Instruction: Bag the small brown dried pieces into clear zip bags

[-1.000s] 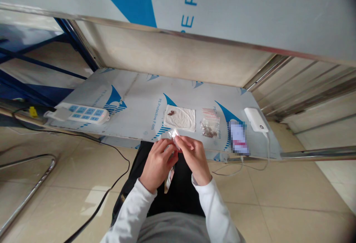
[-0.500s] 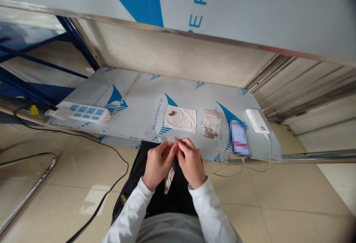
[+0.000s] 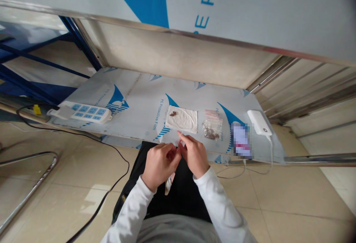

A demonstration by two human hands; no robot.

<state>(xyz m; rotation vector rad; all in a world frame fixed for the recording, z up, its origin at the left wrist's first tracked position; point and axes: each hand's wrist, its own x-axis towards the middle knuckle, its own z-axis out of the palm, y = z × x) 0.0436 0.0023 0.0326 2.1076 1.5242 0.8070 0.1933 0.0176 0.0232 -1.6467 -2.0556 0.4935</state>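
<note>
My left hand (image 3: pixel 160 165) is curled above my lap at the shelf's front edge, thumb and fingers pressed together. Against its fingertips sits my right hand (image 3: pixel 196 154), thumb bent in and index finger pointing forward. Whatever is between the fingertips is too small and hidden to name. Just beyond the hands lies a folded white cloth (image 3: pixel 185 121), with a few dark brown bits (image 3: pixel 172 113) on its left part. To its right rests a clear plastic bag (image 3: pixel 213 129) of small brown pieces, with thin reddish sticks (image 3: pixel 211 114) behind it.
A phone (image 3: pixel 241 141) and a white power bank (image 3: pixel 259 122) lie at the right, joined to cables. A white power strip (image 3: pixel 91 113) is at the left, and a black cable (image 3: pixel 112 186) runs down to the floor. An upper shelf (image 3: pixel 250 13) overhangs the work surface.
My right hand has shifted slightly right, its index finger now stretched forward. The left hand has curled more and its wrist has turned. The things on the shelf have stayed put.
</note>
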